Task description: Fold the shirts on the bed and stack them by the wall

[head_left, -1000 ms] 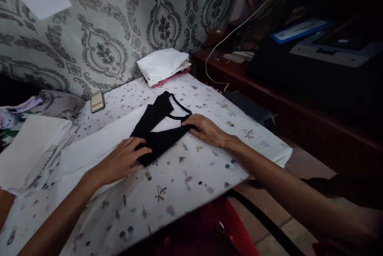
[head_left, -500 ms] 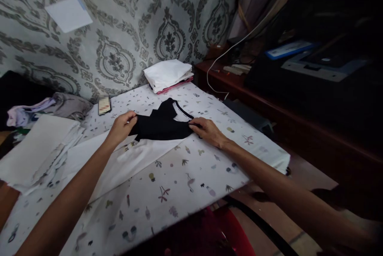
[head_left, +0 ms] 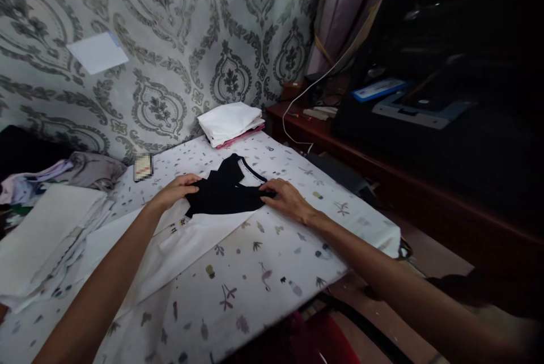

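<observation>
A black and white shirt lies partly folded on a patterned white cloth, its black part uppermost and its neck opening toward the upper right. My left hand rests at the left edge of the black part, thumb and fingers slightly apart. At the collar end, my right hand has black fabric between thumb and fingers. Small print shows on the white part below my left hand.
Folded clothes are stacked by the wall. Folded white cloth and a loose clothes heap lie left. A small pixelated item is near the wall. A dark red wooden ledge with a white cable runs along the right.
The view has shifted, so the scene sits lower and slightly left. The raised black fabric now lies flatter, and my left hand's pinch has loosened.
</observation>
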The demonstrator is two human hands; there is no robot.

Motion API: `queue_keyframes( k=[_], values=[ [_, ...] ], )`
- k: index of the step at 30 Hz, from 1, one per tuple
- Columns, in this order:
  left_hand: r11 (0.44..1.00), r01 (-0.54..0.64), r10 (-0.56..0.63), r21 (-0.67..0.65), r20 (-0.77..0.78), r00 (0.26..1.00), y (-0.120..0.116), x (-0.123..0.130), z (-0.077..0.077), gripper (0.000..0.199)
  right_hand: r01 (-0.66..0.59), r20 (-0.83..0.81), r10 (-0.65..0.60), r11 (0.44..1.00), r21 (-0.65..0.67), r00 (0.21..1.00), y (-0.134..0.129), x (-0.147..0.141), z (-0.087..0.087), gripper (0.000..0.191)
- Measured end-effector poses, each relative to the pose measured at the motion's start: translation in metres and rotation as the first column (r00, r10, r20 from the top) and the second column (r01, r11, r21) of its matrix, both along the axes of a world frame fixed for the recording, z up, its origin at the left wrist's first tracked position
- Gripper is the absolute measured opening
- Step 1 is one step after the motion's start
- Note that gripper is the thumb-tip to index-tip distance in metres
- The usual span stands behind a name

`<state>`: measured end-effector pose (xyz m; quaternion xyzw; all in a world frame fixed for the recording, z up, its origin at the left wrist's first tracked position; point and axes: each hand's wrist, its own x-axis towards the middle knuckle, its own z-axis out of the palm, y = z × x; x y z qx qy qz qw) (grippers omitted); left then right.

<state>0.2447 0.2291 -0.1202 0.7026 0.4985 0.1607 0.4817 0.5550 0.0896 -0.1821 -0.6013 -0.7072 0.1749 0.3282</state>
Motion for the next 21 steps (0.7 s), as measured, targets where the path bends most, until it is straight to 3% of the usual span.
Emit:
queue_keyframes(
  k=[5,8,10,13,17,21],
  values=[
    [0.999,0.029,-0.028,-0.024,0.034,0.999,0.012,-0.005,0.002,0.047,-0.011,0.02,0.011,1.0,0.003,1.0,0.0,0.0,0.0,0.021],
    [0.987,0.081,-0.065,0.136,-0.114,0.991,0.013,-0.002,0.002,0.041,-0.003,0.041,0.002,1.0,0.019,0.999,0.001,-0.001,-0.001,0.019],
    [0.929,0.187,-0.107,0.319,-0.253,0.962,0.008,0.004,0.004,0.041,0.001,0.048,-0.003,1.0,0.027,0.999,0.001,-0.001,-0.002,0.019],
    [0.767,0.41,-0.237,0.492,-0.377,0.895,-0.007,0.016,0.01,0.034,0.007,0.058,-0.01,0.999,0.053,0.998,0.0,-0.001,-0.004,0.018],
    [0.621,0.637,-0.334,0.457,-0.58,0.743,-0.026,0.032,0.011,0.021,0.017,0.068,-0.021,0.998,0.061,0.997,-0.001,-0.001,-0.004,0.017],
    [0.55,0.722,-0.222,0.42,-0.76,0.611,-0.028,0.042,0.007,0.02,0.043,0.096,-0.047,0.998,0.042,0.994,-0.002,-0.001,-0.002,0.015]
  ],
)
